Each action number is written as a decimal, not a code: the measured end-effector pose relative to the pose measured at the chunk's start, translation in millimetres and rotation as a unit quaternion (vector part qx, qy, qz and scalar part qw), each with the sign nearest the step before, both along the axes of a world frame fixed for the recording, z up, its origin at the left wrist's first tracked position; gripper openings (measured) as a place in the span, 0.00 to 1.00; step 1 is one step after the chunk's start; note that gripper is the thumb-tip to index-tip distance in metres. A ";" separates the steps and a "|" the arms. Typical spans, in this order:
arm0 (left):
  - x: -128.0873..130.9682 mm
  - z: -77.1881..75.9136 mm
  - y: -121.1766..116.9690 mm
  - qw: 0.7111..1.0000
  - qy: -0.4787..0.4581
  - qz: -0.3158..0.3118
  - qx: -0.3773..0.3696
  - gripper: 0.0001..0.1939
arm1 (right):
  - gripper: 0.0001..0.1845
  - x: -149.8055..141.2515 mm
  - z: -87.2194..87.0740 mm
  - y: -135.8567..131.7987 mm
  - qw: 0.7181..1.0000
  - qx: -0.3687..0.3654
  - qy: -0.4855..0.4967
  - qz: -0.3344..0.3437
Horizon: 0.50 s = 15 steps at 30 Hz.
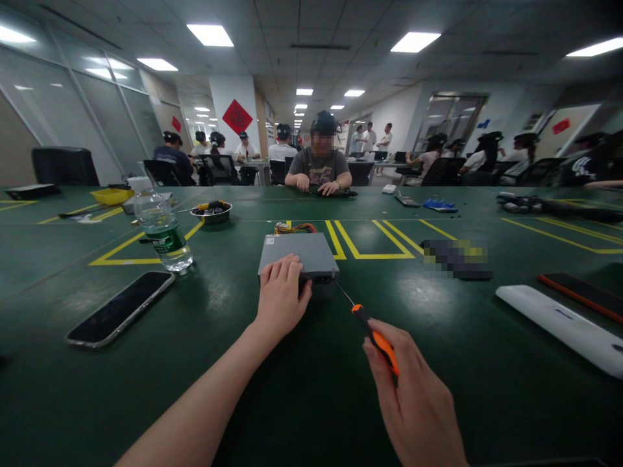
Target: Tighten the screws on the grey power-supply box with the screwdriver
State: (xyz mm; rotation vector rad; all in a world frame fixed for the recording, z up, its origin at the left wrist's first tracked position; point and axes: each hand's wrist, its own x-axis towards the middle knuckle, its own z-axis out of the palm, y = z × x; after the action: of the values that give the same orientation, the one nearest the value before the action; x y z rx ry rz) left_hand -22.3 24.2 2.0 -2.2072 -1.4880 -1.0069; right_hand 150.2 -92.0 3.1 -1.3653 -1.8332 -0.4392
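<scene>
A grey metal computer power supply (311,250) lies on the green table, with a bundle of coloured cables (296,227) at its far side. My left hand (282,288) grips its near left part, fingers over the top and thumb at the near face. In my right hand (409,383) is an orange-and-black screwdriver (363,318), held by its handle. The shaft points up and left, its tip at the near right corner of the power supply, close to the socket. Whether the tip sits in a screw is too small to tell.
Left of the power supply are a water bottle (165,230), a phone (121,308) and a metal bowl (211,213) of small parts. A white elongated device (559,327) lies at the right. Across the table sits a person (318,165) working with both hands.
</scene>
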 end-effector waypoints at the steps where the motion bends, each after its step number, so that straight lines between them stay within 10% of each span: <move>1: 0.1 0.1 -0.1 1.000 0.000 0.000 0.000 0.10 | 0.15 -0.2 -0.1 -0.5 1.000 -0.006 -0.003 0.001; 15: 0.3 0.1 0.4 1.000 0.011 0.006 0.001 0.10 | 0.14 -0.7 -8.6 -3.1 0.997 -0.006 0.059 0.044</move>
State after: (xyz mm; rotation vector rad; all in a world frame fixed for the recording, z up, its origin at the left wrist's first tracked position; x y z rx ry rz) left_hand -22.0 24.7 2.1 -2.1971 -1.4886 -0.9763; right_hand 149.5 -95.1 -5.5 -1.2858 -1.7935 -0.2957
